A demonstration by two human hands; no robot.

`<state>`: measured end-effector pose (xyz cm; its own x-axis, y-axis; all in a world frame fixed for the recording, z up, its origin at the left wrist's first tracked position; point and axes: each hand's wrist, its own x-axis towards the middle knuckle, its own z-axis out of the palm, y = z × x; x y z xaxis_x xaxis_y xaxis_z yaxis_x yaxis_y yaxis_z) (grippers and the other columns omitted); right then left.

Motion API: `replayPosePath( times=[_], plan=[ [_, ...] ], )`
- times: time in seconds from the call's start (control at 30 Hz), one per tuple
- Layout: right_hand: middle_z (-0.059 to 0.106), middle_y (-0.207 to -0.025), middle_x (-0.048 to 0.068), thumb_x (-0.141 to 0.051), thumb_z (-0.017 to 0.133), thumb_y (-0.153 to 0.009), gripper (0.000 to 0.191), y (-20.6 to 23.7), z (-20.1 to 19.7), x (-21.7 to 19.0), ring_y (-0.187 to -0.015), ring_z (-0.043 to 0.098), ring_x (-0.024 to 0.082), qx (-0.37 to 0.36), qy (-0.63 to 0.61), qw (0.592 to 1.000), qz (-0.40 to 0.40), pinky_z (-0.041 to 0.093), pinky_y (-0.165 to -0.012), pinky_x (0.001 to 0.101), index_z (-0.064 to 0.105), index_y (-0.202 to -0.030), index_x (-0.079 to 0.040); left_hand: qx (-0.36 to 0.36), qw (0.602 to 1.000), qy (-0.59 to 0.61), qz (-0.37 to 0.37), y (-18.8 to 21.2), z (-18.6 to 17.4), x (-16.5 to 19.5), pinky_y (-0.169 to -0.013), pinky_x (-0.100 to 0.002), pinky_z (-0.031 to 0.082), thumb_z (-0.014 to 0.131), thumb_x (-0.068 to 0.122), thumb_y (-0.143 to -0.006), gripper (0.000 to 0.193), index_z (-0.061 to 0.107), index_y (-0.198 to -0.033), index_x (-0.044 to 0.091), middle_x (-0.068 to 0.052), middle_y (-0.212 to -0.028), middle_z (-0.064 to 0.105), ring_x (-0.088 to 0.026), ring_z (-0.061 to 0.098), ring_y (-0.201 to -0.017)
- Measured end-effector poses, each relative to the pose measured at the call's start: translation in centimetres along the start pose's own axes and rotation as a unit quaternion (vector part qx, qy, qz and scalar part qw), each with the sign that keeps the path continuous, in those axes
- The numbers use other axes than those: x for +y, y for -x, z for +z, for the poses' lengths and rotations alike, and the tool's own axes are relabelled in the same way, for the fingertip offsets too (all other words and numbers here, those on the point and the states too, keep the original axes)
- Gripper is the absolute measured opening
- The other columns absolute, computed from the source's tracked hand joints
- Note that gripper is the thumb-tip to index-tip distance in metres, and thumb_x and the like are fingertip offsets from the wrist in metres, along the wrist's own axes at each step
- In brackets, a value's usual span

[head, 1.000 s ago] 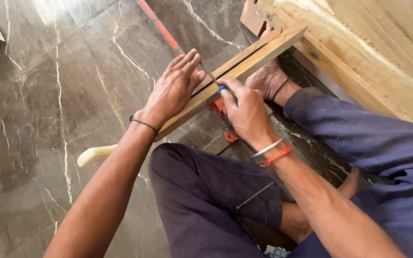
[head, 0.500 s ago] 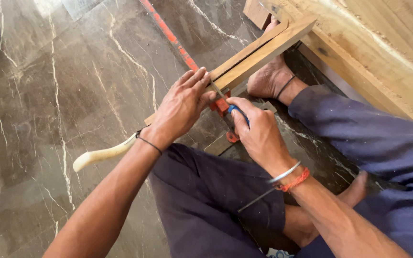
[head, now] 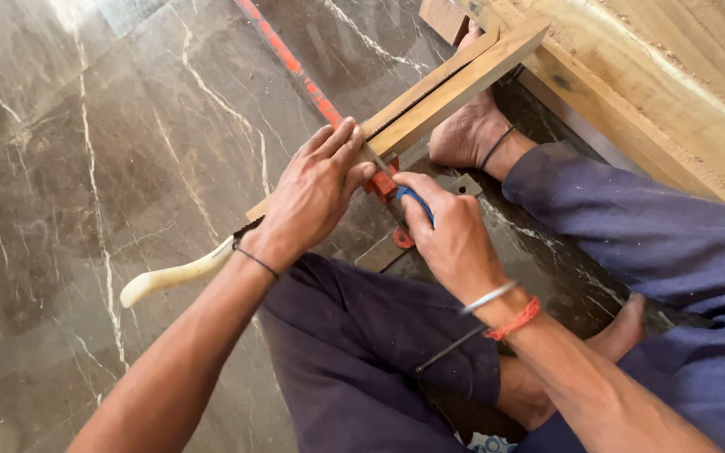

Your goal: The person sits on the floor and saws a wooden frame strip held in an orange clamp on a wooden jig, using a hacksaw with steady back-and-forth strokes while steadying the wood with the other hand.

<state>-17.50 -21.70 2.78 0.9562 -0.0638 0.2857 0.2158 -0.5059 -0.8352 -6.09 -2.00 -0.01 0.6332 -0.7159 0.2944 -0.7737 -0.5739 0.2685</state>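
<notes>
While I sit on the marble floor [head: 86, 168], two long wooden strips [head: 455, 84] lie across it under my foot [head: 467, 134]; my left hand [head: 312, 197] presses flat on them, fingers together, and my right hand [head: 451, 239] is clamped on a blue-handled tool [head: 417, 204] just beside

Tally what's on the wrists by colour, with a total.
Black thread on the left hand wrist: 1
Silver bangle on the right hand wrist: 1
Red-orange band, same wrist: 1
Total: 3
</notes>
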Motion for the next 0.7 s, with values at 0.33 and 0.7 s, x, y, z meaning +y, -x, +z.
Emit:
replayPosePath(
  times=[0.33,0.7],
  plan=[
    [0.072,-0.104,0.025,-0.011,0.059,-0.101,0.022,-3.2,3.1,1.6,-0.097,0.070,0.043,0.025,-0.003,0.999,-0.030,0.055,-0.078,0.0451,0.068,-0.119,-0.001,-0.005,0.998,0.030,-0.048,-2.4,-1.8,-2.3,-0.118,-0.046,0.036,0.056,0.028,-0.108,0.044,0.062,-0.131,-0.009,-0.028,-0.141,0.060,-0.040,0.051,-0.138],
    [0.073,-0.101,0.024,-0.011,0.060,-0.100,0.022,-4.8,3.3,1.2,-0.093,0.071,0.044,0.012,0.008,0.999,-0.046,0.056,-0.077,0.0469,0.068,-0.119,-0.002,-0.024,0.998,-0.046,-0.033,-2.9,-1.3,-3.0,-0.120,-0.046,0.038,0.055,0.027,-0.107,0.036,0.067,-0.122,-0.003,-0.025,-0.142,0.061,-0.037,0.052,-0.141]
  ],
)
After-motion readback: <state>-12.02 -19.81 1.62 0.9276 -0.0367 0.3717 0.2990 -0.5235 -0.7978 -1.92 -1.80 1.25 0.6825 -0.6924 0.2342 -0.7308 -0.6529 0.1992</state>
